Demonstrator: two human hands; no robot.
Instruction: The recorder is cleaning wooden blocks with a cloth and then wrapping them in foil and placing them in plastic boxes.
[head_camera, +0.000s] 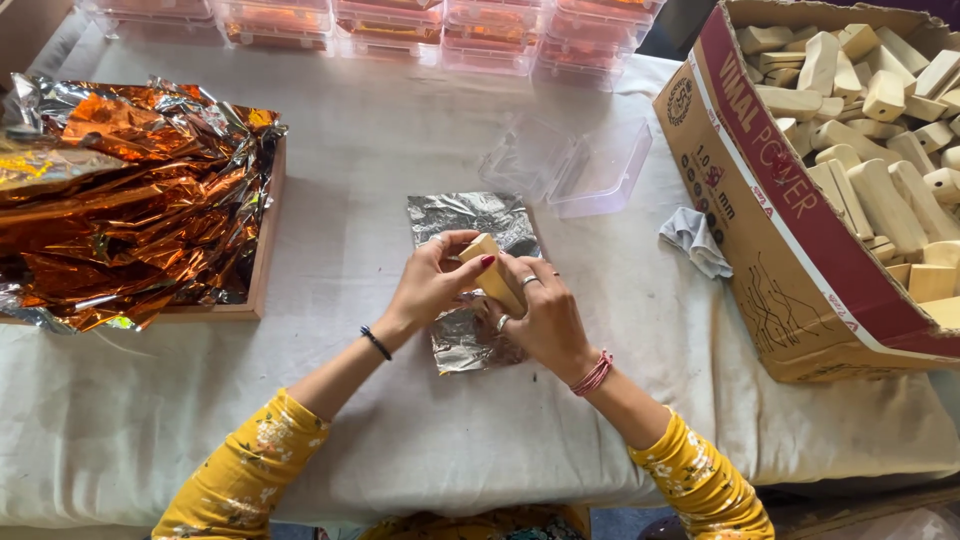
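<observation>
Both hands met over the middle of the white cloth-covered table (400, 160), sharing one pale wooden block (490, 272). The left hand (432, 283) pinched the block's upper end between thumb and fingers, while the right hand (542, 315) gripped its lower part from the other side, fingers curled round it. The block was tilted, raised just above a crinkled silver foil sheet (470, 215) that lay flat beneath both hands. An open clear plastic box (575, 165) sat beyond the foil. To the right a cardboard carton (790, 250) held many similar blocks; to the left lay a heap of orange foil (130, 200)
</observation>
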